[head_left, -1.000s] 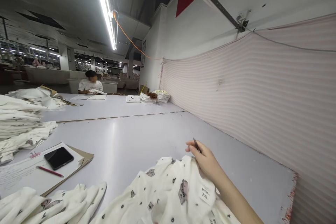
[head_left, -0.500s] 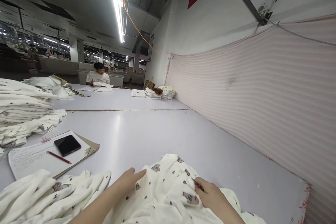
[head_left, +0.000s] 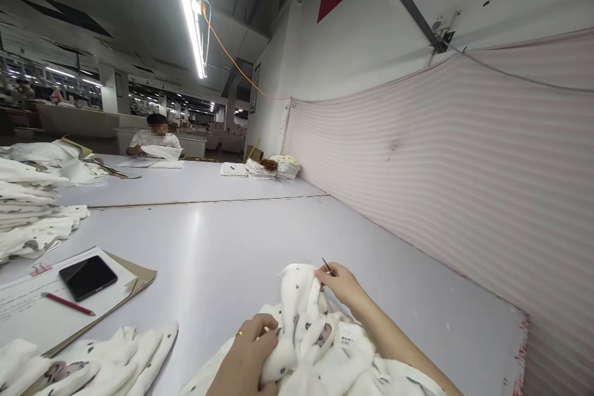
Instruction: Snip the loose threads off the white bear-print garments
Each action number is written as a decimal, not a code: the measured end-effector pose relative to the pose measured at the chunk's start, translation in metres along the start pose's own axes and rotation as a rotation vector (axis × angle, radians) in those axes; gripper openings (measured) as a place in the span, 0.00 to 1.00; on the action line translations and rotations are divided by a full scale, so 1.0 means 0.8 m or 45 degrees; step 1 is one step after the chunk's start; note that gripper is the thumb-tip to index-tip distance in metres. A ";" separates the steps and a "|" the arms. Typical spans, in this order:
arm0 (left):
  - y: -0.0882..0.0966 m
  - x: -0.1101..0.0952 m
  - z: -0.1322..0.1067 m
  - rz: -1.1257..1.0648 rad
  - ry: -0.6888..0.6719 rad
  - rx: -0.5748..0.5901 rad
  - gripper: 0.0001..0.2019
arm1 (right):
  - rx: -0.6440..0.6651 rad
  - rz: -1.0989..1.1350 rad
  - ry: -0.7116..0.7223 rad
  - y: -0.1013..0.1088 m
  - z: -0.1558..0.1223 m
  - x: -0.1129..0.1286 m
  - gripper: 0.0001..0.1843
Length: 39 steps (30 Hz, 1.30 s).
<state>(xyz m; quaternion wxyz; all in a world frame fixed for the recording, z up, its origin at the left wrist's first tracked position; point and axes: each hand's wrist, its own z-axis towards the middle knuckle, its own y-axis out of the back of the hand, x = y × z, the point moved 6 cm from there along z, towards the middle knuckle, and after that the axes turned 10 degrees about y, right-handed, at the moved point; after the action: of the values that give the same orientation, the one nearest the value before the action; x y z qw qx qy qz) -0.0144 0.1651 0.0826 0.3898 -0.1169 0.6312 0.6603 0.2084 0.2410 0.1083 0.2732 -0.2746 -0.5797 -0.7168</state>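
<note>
Your left hand (head_left: 253, 346) is closed, gripping the garment (head_left: 315, 346). Your right hand (head_left: 341, 281) pinches its top edge and a thin tool (head_left: 327, 266). A phone (head_left: 88, 276) lies at 9 o'clock.

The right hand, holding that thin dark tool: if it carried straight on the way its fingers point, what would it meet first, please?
The right hand points up-left across the bare table; the way looks free at first, though depth is unclear.

White animal-print garment (head_left: 315, 340); red pen (head_left: 68, 304).

My left hand (head_left: 253, 346) bunches the garment (head_left: 320, 346); my right hand (head_left: 341, 281) pinches its far edge, holding a thin tool (head_left: 327, 266).
</note>
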 end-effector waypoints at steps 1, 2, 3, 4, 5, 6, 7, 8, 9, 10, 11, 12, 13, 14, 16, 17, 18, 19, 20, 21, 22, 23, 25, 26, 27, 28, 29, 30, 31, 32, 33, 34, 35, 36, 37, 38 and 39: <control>0.001 -0.005 0.000 -0.006 -0.099 -0.025 0.14 | 0.013 0.052 -0.013 -0.007 0.003 -0.002 0.10; 0.003 -0.009 0.000 -0.020 -0.168 -0.037 0.11 | 0.024 0.100 -0.028 -0.014 0.003 -0.005 0.11; 0.004 -0.012 0.002 -0.048 -0.190 -0.033 0.08 | 0.027 0.141 -0.044 -0.019 0.002 -0.008 0.11; 0.005 -0.014 0.005 -0.084 -0.158 -0.007 0.07 | 0.018 0.175 -0.058 -0.024 -0.001 -0.013 0.12; 0.005 -0.016 0.009 -0.120 -0.084 0.036 0.09 | -0.002 0.205 -0.066 -0.026 -0.003 -0.016 0.12; 0.003 -0.018 0.012 -0.145 0.006 0.092 0.11 | -0.031 0.230 -0.071 -0.027 -0.006 -0.020 0.12; 0.001 -0.021 0.014 -0.155 0.078 0.154 0.12 | -0.066 0.252 -0.072 -0.027 -0.008 -0.023 0.11; -0.001 -0.027 0.015 -0.148 0.110 0.213 0.13 | -0.102 0.271 -0.068 -0.026 -0.009 -0.025 0.09; -0.003 -0.034 0.015 -0.127 0.105 0.267 0.13 | -0.132 0.292 -0.061 -0.026 -0.009 -0.025 0.09; -0.005 -0.040 0.014 -0.101 0.094 0.306 0.13 | -0.145 0.318 -0.050 -0.026 -0.009 -0.024 0.10; -0.005 -0.043 0.014 -0.086 0.105 0.326 0.13 | -0.145 0.353 -0.035 -0.027 -0.008 -0.022 0.10; -0.005 -0.042 0.015 -0.089 0.146 0.324 0.12 | -0.132 0.400 -0.015 -0.029 -0.008 -0.018 0.10; -0.003 -0.039 0.016 -0.119 0.204 0.294 0.10 | -0.105 0.458 0.008 -0.032 -0.009 -0.013 0.09; -0.001 -0.036 0.019 -0.170 0.256 0.240 0.06 | -0.067 0.522 0.031 -0.035 -0.011 -0.007 0.09; 0.002 -0.032 0.026 -0.320 0.290 0.143 0.11 | 0.027 0.646 0.068 -0.039 -0.020 0.005 0.14; 0.000 -0.031 0.031 -0.413 0.286 0.130 0.17 | 0.074 0.696 0.084 -0.040 -0.026 0.011 0.17; -0.005 -0.031 0.037 -0.506 0.279 0.143 0.22 | 0.116 0.734 0.101 -0.041 -0.032 0.017 0.19; -0.011 -0.032 0.043 -0.591 0.281 0.168 0.24 | 0.146 0.761 0.118 -0.040 -0.039 0.023 0.21; -0.018 -0.032 0.049 -0.656 0.295 0.190 0.22 | 0.163 0.777 0.136 -0.039 -0.045 0.028 0.21; -0.024 -0.033 0.054 -0.700 0.311 0.195 0.17 | 0.168 0.782 0.153 -0.037 -0.052 0.034 0.20; -0.029 -0.033 0.059 -0.718 0.324 0.181 0.12 | 0.166 0.778 0.167 -0.035 -0.058 0.040 0.17; -0.033 -0.033 0.063 -0.715 0.335 0.157 0.07 | 0.155 0.775 0.175 -0.032 -0.064 0.045 0.14; -0.038 -0.031 0.066 -0.692 0.366 0.106 0.05 | 0.079 0.669 0.212 -0.022 -0.076 0.054 0.09; -0.039 -0.031 0.066 -0.682 0.368 0.089 0.05 | 0.016 0.534 0.249 -0.015 -0.083 0.059 0.07; -0.038 -0.031 0.066 -0.673 0.366 0.071 0.06 | -0.051 0.354 0.301 -0.008 -0.089 0.065 0.05; -0.038 -0.031 0.065 -0.662 0.361 0.056 0.06 | -0.114 0.143 0.370 -0.001 -0.096 0.071 0.03; -0.036 -0.031 0.064 -0.649 0.354 0.042 0.06 | -0.166 -0.077 0.447 0.004 -0.102 0.078 0.03; -0.035 -0.032 0.063 -0.634 0.348 0.030 0.05 | -0.204 -0.278 0.521 0.006 -0.108 0.084 0.06; -0.034 -0.032 0.062 -0.614 0.343 0.017 0.05 | -0.228 -0.431 0.583 0.007 -0.112 0.089 0.09; -0.033 -0.033 0.061 -0.593 0.339 0.003 0.05 | -0.251 -0.548 0.632 0.006 -0.115 0.093 0.12; -0.033 -0.034 0.060 -0.571 0.335 -0.009 0.06 | -0.266 -0.639 0.666 0.005 -0.117 0.096 0.14; -0.032 -0.034 0.059 -0.549 0.334 -0.023 0.06 | -0.272 -0.706 0.685 0.003 -0.118 0.097 0.15; -0.032 -0.034 0.058 -0.528 0.333 -0.038 0.06 | -0.269 -0.756 0.697 0.001 -0.118 0.097 0.14; -0.033 -0.035 0.058 -0.511 0.331 -0.051 0.06 | -0.261 -0.800 0.708 -0.002 -0.118 0.098 0.11; -0.033 -0.035 0.057 -0.496 0.327 -0.064 0.06 | -0.261 -0.845 0.719 -0.004 -0.118 0.098 0.07; -0.034 -0.035 0.057 -0.484 0.317 -0.075 0.06 | -0.270 -0.887 0.731 -0.005 -0.118 0.098 0.05; -0.034 -0.036 0.057 -0.472 0.301 -0.084 0.06 | -0.286 -0.918 0.744 -0.006 -0.119 0.099 0.05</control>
<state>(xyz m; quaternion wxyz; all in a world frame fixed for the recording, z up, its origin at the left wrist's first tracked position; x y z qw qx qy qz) 0.0382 0.1937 0.0888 0.4237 -0.3202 0.6185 0.5792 0.1424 0.1429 0.1443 0.1274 0.1292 -0.4557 -0.8715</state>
